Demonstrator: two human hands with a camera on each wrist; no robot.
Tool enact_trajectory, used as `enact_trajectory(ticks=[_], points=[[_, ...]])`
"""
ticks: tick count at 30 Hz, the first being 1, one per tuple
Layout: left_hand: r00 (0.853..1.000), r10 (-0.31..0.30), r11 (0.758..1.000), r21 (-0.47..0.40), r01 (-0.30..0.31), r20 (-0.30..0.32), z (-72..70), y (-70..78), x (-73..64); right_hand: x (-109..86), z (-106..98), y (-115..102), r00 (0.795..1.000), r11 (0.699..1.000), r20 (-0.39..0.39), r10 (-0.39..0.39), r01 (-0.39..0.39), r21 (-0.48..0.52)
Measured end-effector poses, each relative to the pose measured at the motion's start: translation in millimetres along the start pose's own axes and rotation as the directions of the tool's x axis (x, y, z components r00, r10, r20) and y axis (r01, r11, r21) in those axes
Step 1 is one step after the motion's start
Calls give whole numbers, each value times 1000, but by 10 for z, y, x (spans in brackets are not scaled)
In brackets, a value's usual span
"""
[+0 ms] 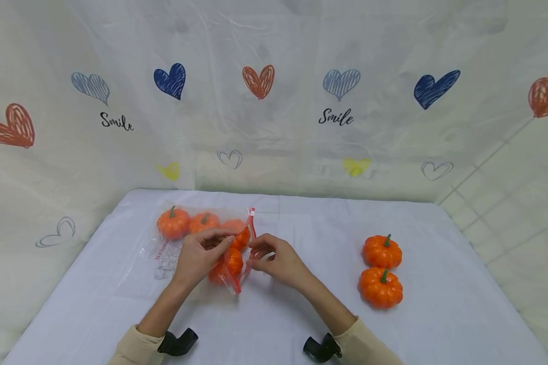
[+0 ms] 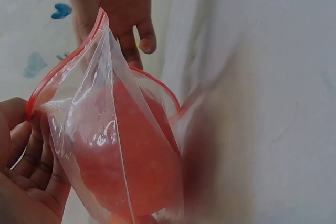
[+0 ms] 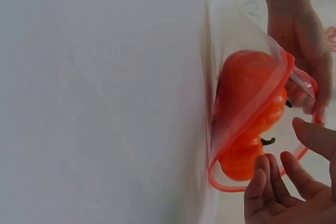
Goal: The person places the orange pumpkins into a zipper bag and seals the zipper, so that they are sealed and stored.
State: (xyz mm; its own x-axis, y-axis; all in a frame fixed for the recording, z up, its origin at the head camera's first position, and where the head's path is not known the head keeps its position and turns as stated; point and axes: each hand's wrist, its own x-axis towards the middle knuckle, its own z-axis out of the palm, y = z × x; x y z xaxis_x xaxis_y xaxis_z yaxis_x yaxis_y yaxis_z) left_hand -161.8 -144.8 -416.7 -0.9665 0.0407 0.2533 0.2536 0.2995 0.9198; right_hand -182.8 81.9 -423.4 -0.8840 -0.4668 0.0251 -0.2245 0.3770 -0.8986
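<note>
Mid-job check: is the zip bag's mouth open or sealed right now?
The bag is open: its red zip edges stand apart in the right wrist view, with orange pumpkins showing between them.

Thin glossy plastic, shiny orange pumpkins and matt white cloth.
The zip bag is clear, flexible plastic film, crinkled and catching sharp highlights, with a smooth red plastic zip strip. The loose pumpkins have hard-looking, ribbed, glossy skins and green stems; seen through the film, the bagged pumpkins look duller. The tablecloth is matt woven-looking fabric, the backdrop a thin, creased, printed sheet with faint sheen. Sleeves are matt beige cloth; the black wrist fittings look like smooth plastic.
</note>
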Motion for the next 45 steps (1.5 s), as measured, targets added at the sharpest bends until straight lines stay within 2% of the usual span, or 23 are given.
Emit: enact_trajectory(ticks=[13,20,30,39,45], points=[[1000,1,1000,1,-1,3,23,-38,-3,-172,-475,64,996,998,-90,26,-30,-47],[1000,22,1000,4,-22,4,16,-48,-22,-266,-698,95,991,997,-131,20,-29,-69],[1000,10,1000,29,-10,-4,-18,-58,-61,-343,-918,155,982,997,-187,15,-29,-72],[1000,6,999,49,-5,-6,13,-38,-56,-419,-1094,159,973,996,-227,44,-59,-61],[1000,3,999,45,-3,-4,35,-27,-34,-446,-1230,224,968,996,-250,33,-52,-71]])
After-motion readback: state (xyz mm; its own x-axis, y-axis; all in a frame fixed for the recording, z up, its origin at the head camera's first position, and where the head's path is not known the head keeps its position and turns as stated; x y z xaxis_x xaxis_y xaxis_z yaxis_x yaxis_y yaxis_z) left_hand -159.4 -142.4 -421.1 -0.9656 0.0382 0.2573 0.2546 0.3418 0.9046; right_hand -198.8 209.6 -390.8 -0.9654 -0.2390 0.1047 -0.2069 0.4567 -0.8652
